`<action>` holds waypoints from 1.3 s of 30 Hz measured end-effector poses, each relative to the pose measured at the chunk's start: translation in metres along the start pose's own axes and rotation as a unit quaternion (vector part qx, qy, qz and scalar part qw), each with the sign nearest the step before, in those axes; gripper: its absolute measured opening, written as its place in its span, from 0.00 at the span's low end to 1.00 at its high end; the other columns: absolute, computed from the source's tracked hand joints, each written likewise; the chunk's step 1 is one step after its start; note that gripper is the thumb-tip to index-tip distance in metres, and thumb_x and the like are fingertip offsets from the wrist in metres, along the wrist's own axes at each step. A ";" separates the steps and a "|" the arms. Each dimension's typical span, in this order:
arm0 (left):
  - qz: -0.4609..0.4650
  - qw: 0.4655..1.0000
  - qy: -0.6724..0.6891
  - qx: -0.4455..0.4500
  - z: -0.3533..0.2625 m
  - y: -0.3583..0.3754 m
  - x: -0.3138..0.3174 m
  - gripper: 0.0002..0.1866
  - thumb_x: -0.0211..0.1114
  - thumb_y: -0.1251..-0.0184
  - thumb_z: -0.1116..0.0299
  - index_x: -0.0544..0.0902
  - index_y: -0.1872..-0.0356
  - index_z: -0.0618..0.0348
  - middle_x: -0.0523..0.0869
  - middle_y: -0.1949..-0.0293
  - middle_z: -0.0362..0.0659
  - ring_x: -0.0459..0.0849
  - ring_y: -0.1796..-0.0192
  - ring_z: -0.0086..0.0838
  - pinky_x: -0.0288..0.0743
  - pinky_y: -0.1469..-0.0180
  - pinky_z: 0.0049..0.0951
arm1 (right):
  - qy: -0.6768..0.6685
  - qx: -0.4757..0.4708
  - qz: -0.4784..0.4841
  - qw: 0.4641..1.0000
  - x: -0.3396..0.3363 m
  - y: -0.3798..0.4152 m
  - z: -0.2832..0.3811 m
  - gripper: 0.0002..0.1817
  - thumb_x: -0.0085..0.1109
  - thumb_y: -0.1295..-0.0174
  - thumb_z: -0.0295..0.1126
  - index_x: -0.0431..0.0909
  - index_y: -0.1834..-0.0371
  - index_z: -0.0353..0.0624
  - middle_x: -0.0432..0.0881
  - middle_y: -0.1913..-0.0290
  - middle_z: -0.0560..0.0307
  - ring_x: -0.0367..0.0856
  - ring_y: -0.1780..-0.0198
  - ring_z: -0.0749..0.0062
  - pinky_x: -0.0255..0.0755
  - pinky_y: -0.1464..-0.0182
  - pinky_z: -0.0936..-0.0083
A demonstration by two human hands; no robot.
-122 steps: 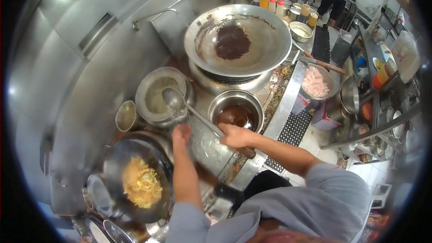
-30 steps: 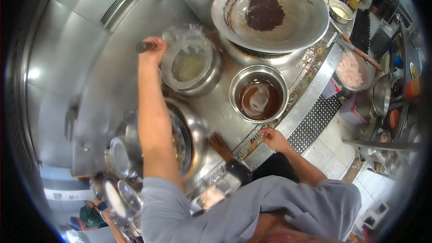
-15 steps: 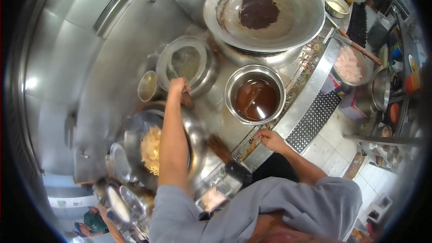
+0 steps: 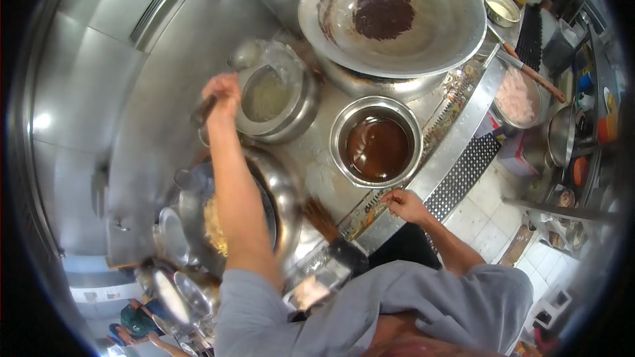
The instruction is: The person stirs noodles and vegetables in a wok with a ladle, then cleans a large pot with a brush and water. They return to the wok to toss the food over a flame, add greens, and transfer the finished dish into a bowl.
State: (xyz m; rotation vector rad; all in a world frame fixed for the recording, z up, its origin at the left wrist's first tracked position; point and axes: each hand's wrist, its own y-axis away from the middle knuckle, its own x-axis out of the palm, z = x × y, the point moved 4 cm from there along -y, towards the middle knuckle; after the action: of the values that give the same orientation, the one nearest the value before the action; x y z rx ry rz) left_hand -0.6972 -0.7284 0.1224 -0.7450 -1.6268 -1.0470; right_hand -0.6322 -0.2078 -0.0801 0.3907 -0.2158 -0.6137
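Head view, looking down over the stove line: the left hand [image 4: 222, 90] is raised and closed around the dark handle of a ladle [image 4: 243, 57], whose bowl hangs over the far rim of the steel pot [image 4: 299, 109] of pale, cloudy liquid. Motion blur smears the ladle, so whether it carries any liquid I cannot tell. Under the left forearm sits the near wok [image 4: 281, 188] with yellow noodles [image 4: 213, 226] showing beside the arm. The right hand [image 4: 405, 205] rests on the steel counter edge [image 4: 456, 129], fingers loosely curled and holding nothing, just near the bowl of brown sauce [image 4: 376, 147]. A brush [image 4: 329, 230] lies between the wok and that hand. Farther back stands the big wok [image 4: 397, 16] with a dark patch in its middle.
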 end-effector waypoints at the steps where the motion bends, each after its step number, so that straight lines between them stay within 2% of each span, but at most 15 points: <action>1: -0.005 0.999 -0.032 -0.027 -0.003 -0.014 0.010 0.06 0.58 0.43 0.82 0.74 0.76 0.60 0.75 0.78 0.39 0.73 0.72 0.28 0.78 0.71 0.27 | 0.024 -0.009 -0.008 1.000 -0.002 -0.002 0.001 0.12 0.52 0.34 0.27 0.82 0.53 0.35 0.78 0.75 0.62 0.74 0.75 0.80 0.69 0.70 0.80; 3: -0.103 0.969 -0.223 0.002 0.013 -0.019 0.044 0.02 0.56 0.36 0.80 0.74 0.68 0.62 0.75 0.77 0.39 0.75 0.76 0.23 0.77 0.73 0.23 | 0.024 -0.019 -0.010 0.999 -0.005 -0.002 -0.001 0.12 0.52 0.34 0.26 0.82 0.53 0.35 0.79 0.74 0.61 0.74 0.74 0.80 0.70 0.69 0.80; 4: -0.104 0.970 -0.221 0.000 0.022 -0.026 0.050 0.02 0.56 0.36 0.80 0.74 0.68 0.62 0.75 0.77 0.39 0.75 0.76 0.23 0.77 0.73 0.23 | 0.022 -0.028 -0.011 0.999 -0.007 -0.002 -0.002 0.11 0.51 0.33 0.26 0.82 0.53 0.36 0.80 0.72 0.61 0.74 0.73 0.81 0.71 0.68 0.80; 6: -0.104 0.884 -0.454 0.030 0.038 -0.035 0.056 0.02 0.56 0.33 0.78 0.73 0.65 0.66 0.76 0.77 0.39 0.76 0.78 0.21 0.75 0.75 0.22 | -0.002 -0.002 -0.020 1.000 -0.010 0.001 -0.004 0.12 0.51 0.34 0.27 0.82 0.53 0.36 0.80 0.71 0.61 0.76 0.71 0.79 0.72 0.66 0.78; 10: -0.168 0.846 -0.495 0.106 0.064 -0.001 0.053 0.03 0.57 0.33 0.76 0.74 0.65 0.65 0.75 0.78 0.38 0.75 0.80 0.21 0.71 0.78 0.21 | -0.047 0.030 -0.043 0.997 -0.017 0.002 -0.019 0.12 0.49 0.33 0.25 0.81 0.53 0.36 0.80 0.67 0.61 0.76 0.68 0.81 0.72 0.64 0.80; 12: -0.034 0.743 -0.642 0.185 0.069 0.045 0.056 0.04 0.57 0.34 0.73 0.74 0.65 0.63 0.74 0.80 0.38 0.75 0.81 0.22 0.70 0.78 0.23 | -0.041 0.033 -0.042 0.998 -0.020 0.006 -0.009 0.13 0.49 0.35 0.24 0.81 0.52 0.36 0.80 0.68 0.62 0.76 0.68 0.81 0.72 0.64 0.80; 15: -0.118 0.684 -0.713 0.099 0.031 0.069 0.029 0.05 0.58 0.35 0.71 0.75 0.63 0.62 0.75 0.81 0.39 0.73 0.85 0.23 0.70 0.80 0.24 | -0.023 0.050 -0.038 0.998 -0.023 0.009 0.005 0.15 0.48 0.37 0.24 0.81 0.51 0.35 0.80 0.69 0.62 0.77 0.67 0.80 0.73 0.63 0.80; 18: -0.142 0.628 -0.748 0.159 0.052 0.112 0.022 0.10 0.59 0.35 0.71 0.75 0.56 0.66 0.75 0.81 0.41 0.71 0.88 0.25 0.69 0.82 0.25 | -0.028 0.054 -0.015 0.998 -0.010 -0.002 -0.025 0.16 0.48 0.38 0.24 0.80 0.50 0.35 0.79 0.69 0.62 0.77 0.66 0.80 0.73 0.62 0.79; 23: -0.161 0.654 -0.718 0.175 0.057 0.163 -0.048 0.20 0.59 0.35 0.73 0.70 0.44 0.71 0.75 0.81 0.42 0.72 0.89 0.26 0.69 0.83 0.26 | 0.004 0.033 0.053 0.998 0.027 -0.015 -0.011 0.16 0.50 0.38 0.28 0.82 0.49 0.40 0.80 0.70 0.59 0.79 0.68 0.76 0.73 0.63 0.77; 24: -0.173 0.684 -0.687 0.176 0.062 0.175 -0.061 0.19 0.58 0.35 0.74 0.69 0.44 0.69 0.75 0.80 0.42 0.72 0.88 0.25 0.69 0.84 0.26 | -0.002 0.040 0.061 0.997 0.037 -0.016 -0.014 0.16 0.51 0.37 0.29 0.82 0.49 0.41 0.80 0.70 0.59 0.79 0.67 0.76 0.74 0.62 0.76; 29: -0.226 0.699 -0.658 0.168 0.097 0.224 -0.096 0.17 0.58 0.34 0.74 0.69 0.45 0.65 0.74 0.80 0.41 0.71 0.87 0.24 0.67 0.84 0.26 | 0.005 0.104 0.129 0.986 0.060 -0.010 0.004 0.14 0.54 0.36 0.27 0.80 0.48 0.40 0.82 0.65 0.61 0.79 0.65 0.78 0.76 0.61 0.77; 31: -0.245 0.706 -0.643 0.166 0.106 0.235 -0.107 0.17 0.58 0.34 0.74 0.68 0.45 0.64 0.73 0.80 0.40 0.70 0.87 0.23 0.66 0.85 0.25 | 0.125 -0.026 0.140 0.982 0.068 -0.011 0.002 0.14 0.53 0.34 0.28 0.80 0.48 0.42 0.84 0.62 0.59 0.82 0.64 0.76 0.77 0.57 0.75; 35: -0.238 0.718 -0.629 0.178 0.121 0.247 -0.120 0.17 0.57 0.32 0.74 0.68 0.45 0.66 0.73 0.81 0.41 0.72 0.86 0.23 0.68 0.84 0.25 | 0.134 -0.028 0.180 0.974 0.080 -0.010 0.013 0.15 0.51 0.33 0.27 0.79 0.45 0.41 0.85 0.59 0.57 0.85 0.57 0.73 0.78 0.51 0.74; 38: -0.226 0.733 -0.615 0.183 0.142 0.260 -0.129 0.19 0.57 0.33 0.76 0.66 0.43 0.64 0.76 0.78 0.42 0.75 0.85 0.25 0.72 0.83 0.24 | 0.070 0.052 0.227 0.970 0.092 -0.011 0.022 0.15 0.52 0.32 0.31 0.77 0.44 0.41 0.86 0.56 0.50 0.84 0.50 0.72 0.77 0.48 0.69; 39: -0.179 0.737 -0.610 0.230 0.151 0.265 -0.133 0.19 0.57 0.31 0.75 0.65 0.42 0.63 0.75 0.80 0.41 0.74 0.86 0.25 0.74 0.81 0.26 | -0.049 0.069 0.262 0.961 0.101 -0.009 0.036 0.16 0.52 0.31 0.31 0.75 0.42 0.40 0.87 0.57 0.50 0.85 0.51 0.71 0.77 0.49 0.70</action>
State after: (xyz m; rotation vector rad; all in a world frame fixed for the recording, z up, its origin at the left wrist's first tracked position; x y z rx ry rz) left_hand -0.4938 -0.4749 0.0514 -0.8230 -3.1141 -0.2178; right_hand -0.5670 -0.2855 -0.0434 0.4164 -0.4421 -0.0957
